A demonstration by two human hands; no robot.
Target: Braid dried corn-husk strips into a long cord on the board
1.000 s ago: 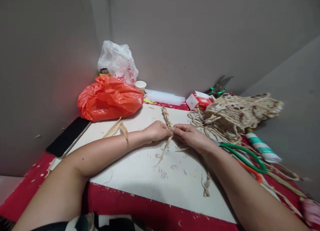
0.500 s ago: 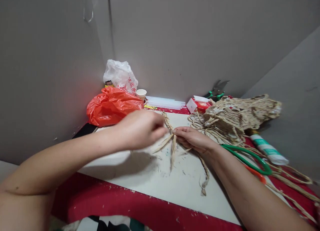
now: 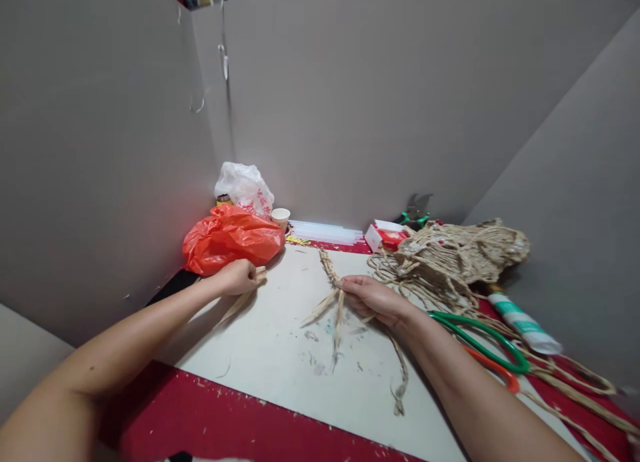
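Note:
My right hand pinches a pale, straw-like plaited braid where its plaited part ends. Below the fingertips, loose strands fan out over the white board. Another length of braid runs out from under my right wrist and ends in a tied tuft. Off to the left, beside the orange bag, my left hand is closed around flat straw-like strips. Their tips stick out past the fingers, and more strip length hangs below the hand.
An orange plastic bag, a white bag and a paper cup stand back left. Clear sticks and a red-white box lie behind the board. Right are bundled cord, green-handled scissors and a white-green tube.
My left hand has moved left from beside the braid to the orange bag, with strips now visible in it. My right hand keeps its pinch. The camera has tilted upward.

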